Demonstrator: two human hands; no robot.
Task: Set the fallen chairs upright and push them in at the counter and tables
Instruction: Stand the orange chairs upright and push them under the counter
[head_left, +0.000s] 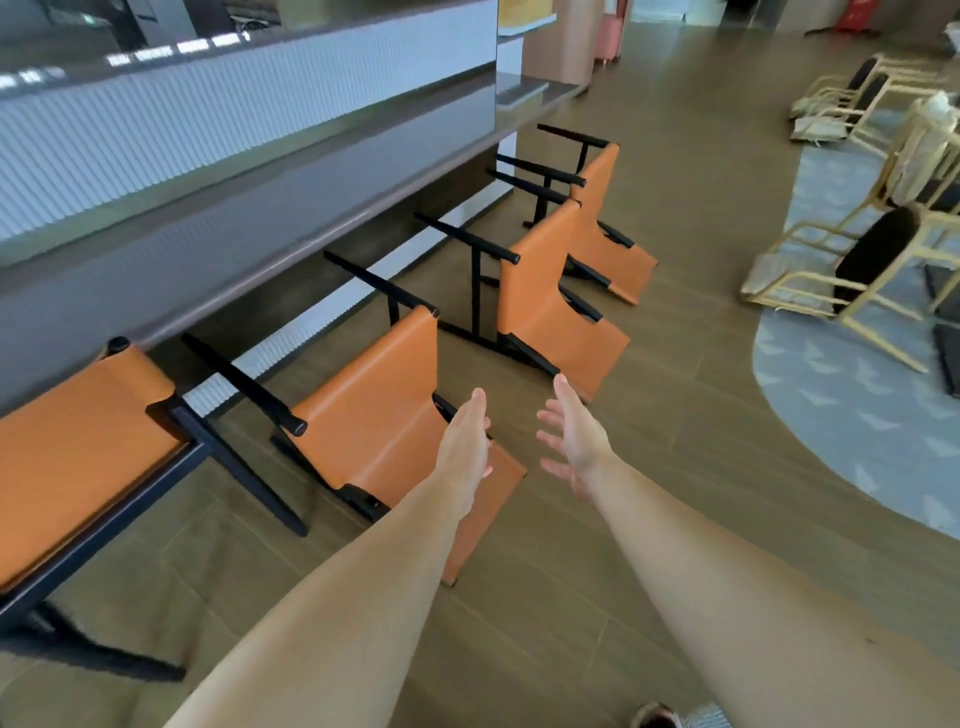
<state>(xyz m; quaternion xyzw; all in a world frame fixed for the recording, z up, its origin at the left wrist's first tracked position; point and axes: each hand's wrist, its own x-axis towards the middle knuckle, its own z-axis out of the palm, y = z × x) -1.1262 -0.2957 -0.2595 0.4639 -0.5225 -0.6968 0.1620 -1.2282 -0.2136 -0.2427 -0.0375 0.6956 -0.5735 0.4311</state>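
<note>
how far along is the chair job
Done: the far-left orange chair looks upright at the counter. In hand: left hand and right hand reach open toward the nearest fallen chair, gripping nothing. Left: that chair, the middle fallen chair, the far fallen chair, and tipped wooden chairs on the rug.

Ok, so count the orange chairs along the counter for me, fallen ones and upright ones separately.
Fallen orange chairs: 3
Upright orange chair: 1
Total: 4 orange chairs
</note>
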